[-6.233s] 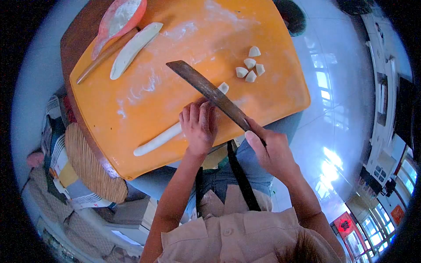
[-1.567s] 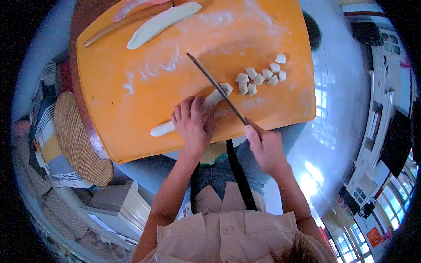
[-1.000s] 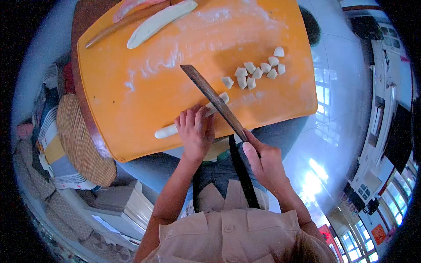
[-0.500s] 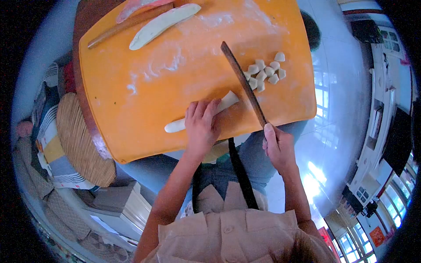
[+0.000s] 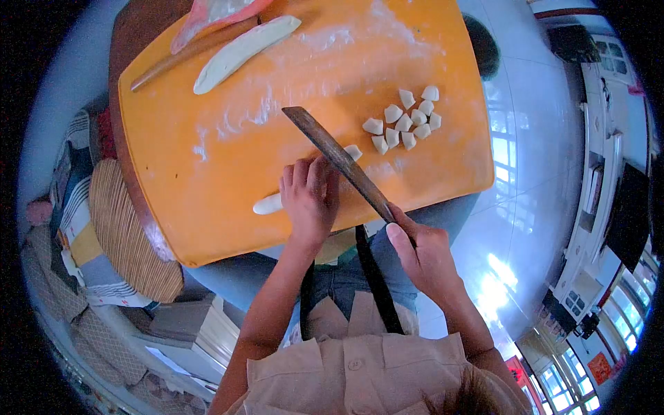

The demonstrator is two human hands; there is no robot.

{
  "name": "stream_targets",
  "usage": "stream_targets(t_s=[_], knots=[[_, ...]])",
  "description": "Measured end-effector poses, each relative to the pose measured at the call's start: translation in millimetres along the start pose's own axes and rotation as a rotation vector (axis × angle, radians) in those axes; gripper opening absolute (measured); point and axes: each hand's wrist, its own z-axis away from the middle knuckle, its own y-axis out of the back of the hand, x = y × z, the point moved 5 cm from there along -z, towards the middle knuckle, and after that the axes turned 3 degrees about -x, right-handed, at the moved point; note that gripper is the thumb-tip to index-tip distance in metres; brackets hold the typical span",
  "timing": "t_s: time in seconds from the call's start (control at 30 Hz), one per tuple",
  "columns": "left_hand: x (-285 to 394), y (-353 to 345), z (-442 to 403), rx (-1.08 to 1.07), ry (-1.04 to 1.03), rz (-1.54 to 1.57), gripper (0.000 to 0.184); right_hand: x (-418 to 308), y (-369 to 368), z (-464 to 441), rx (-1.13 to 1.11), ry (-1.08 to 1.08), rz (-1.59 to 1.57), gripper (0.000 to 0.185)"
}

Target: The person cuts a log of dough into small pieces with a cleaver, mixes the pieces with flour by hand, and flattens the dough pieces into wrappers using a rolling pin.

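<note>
My left hand (image 5: 309, 200) is closed over a thin white dough roll (image 5: 268, 203), whose left end sticks out beside my fingers. In my right hand (image 5: 427, 254) is the handle of a long, dark-bladed knife (image 5: 339, 158). The blade lies diagonally across the roll near its right end, hiding part of it, and a short white bit (image 5: 353, 151) shows just beyond. Several cut dough pieces (image 5: 403, 122) lie grouped on the right part of the orange board (image 5: 228, 173). A thicker uncut dough roll (image 5: 242, 55) rests at the upper left.
Beside the thick roll lie a wooden rolling pin (image 5: 166, 67) and a pink scoop (image 5: 200, 21) with white powder. A round ribbed woven item (image 5: 128, 228) is left of the board. A dark round object (image 5: 482, 47) stands beyond its upper right edge.
The knife has swung back left from beside the cut pieces onto the roll. The group of pieces has grown, and the roll under my left hand is shorter than before.
</note>
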Motion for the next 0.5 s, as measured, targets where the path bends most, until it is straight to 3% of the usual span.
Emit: stream_targets(t_s=[0.27,0.5], knots=[[-10,-4,9,-0.021,0.069,-0.024,0.028,11,-7,-16,-0.022,-0.058,0.004,0.041],[-2,8,30,-0.105,-0.040,-0.085,0.034,30,-8,2,-0.017,-0.154,-0.131,0.040]])
